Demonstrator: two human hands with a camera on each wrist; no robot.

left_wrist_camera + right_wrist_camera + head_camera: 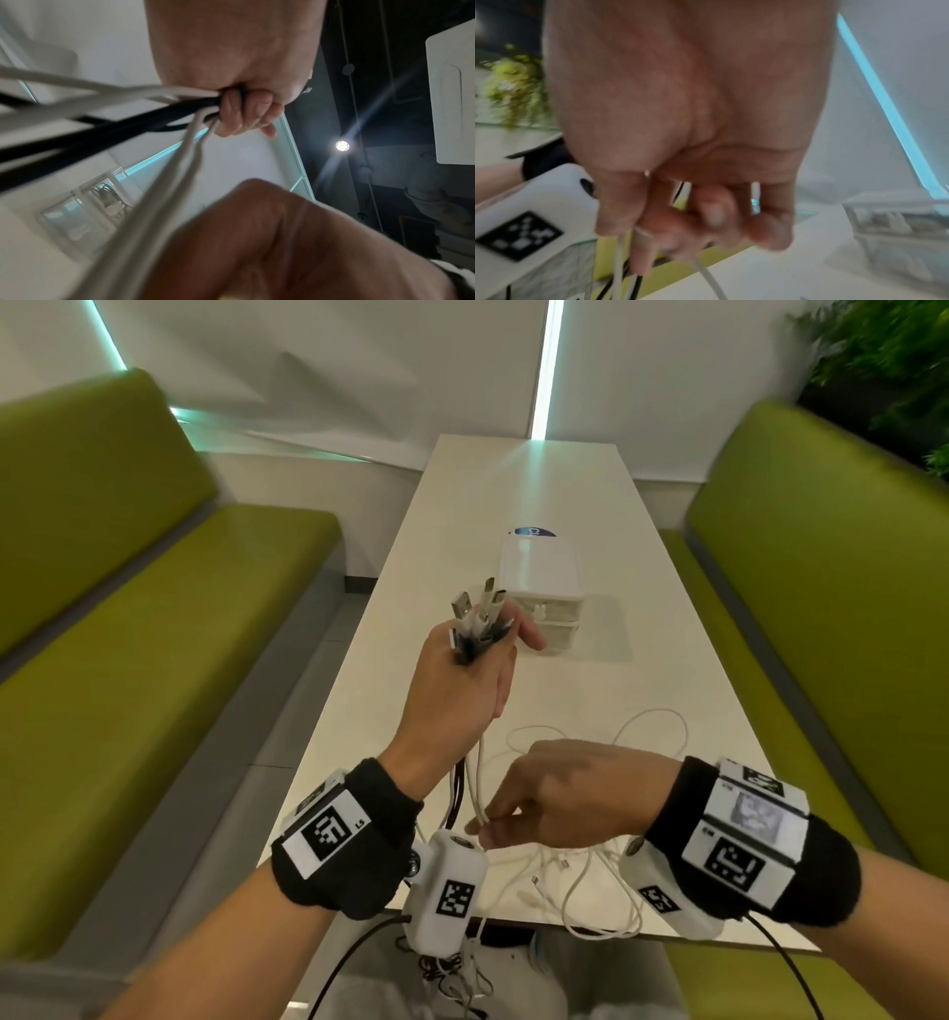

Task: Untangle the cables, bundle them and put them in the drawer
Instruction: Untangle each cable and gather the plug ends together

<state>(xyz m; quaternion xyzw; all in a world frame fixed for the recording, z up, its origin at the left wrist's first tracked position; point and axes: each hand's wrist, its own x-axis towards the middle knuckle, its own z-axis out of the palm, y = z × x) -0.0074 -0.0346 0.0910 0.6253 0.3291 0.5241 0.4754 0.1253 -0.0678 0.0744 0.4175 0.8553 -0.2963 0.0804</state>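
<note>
**Both hands on the cable bunch, drawer box sitting behind**

Left hand (462, 695) is up above the table (642, 588), fist clenched round a bunch of cables (475, 629), white and black ones together. The plug ends fan out of the top of the fist, and the index finger sticks out straight toward the drawer box (544, 588). The left wrist view shows the curled fingers (246, 109) squeezing the cords where they leave the palm.

Right hand (560, 793) is lower, nearer than the left hand as seen from the drawer box, fingers bent and pinching the white strands hanging from the fist. In the right wrist view it's blurry, but thin cords run out between the fingertips (641, 253).

The loose ends pile in white loops (601, 870) on the table's near edge, well in front of the drawer box. The box is small, white, two stacked drawers, both look pushed in. Green benches (154, 660) sit on either side.
</note>
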